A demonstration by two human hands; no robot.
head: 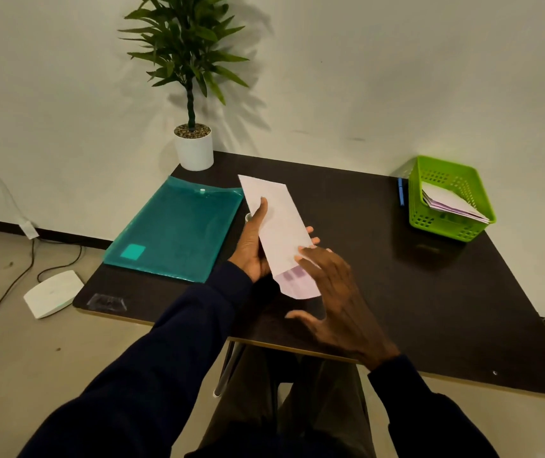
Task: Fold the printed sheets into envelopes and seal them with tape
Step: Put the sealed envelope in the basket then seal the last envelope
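Observation:
My left hand grips a white envelope from behind, thumb on its front, holding it tilted above the dark table. A folded printed sheet with purple print sticks out of the envelope's lower end. My right hand hovers over that lower end with fingers spread, fingertips touching the envelope near the sheet. A small clear object, possibly a tape roll, peeks out behind my left hand; most of it is hidden.
A teal plastic folder lies at the left of the table. A potted plant stands at the back corner. A green basket with filled envelopes sits at the back right, a blue pen beside it. Cables and a white box lie on the floor at left.

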